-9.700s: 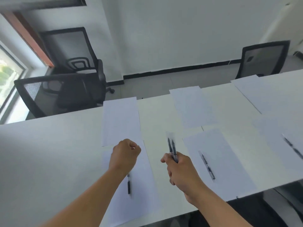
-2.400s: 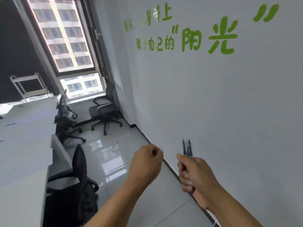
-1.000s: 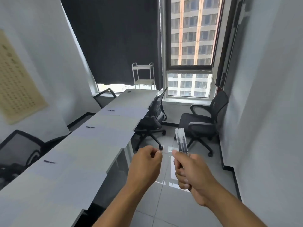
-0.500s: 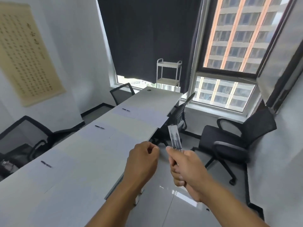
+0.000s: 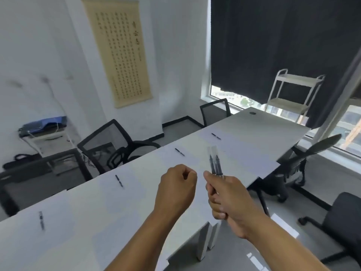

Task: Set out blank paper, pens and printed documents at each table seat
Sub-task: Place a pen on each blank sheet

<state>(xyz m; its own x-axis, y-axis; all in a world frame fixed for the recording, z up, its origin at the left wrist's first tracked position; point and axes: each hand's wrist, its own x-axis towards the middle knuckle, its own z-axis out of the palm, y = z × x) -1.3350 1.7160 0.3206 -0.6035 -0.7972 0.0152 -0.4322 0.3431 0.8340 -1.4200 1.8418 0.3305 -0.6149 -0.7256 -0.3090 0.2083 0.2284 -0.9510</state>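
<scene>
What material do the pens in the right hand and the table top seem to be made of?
The pens in the right hand look like plastic: clear caps and dark see-through barrels. The table top seems a matte white laminate board, flat with a thin square edge, though painted wood is possible.

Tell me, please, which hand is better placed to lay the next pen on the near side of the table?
Left, probably. The left hand is curled and empty, right beside the pens that the right hand grips, and it already hovers over the table.
</scene>
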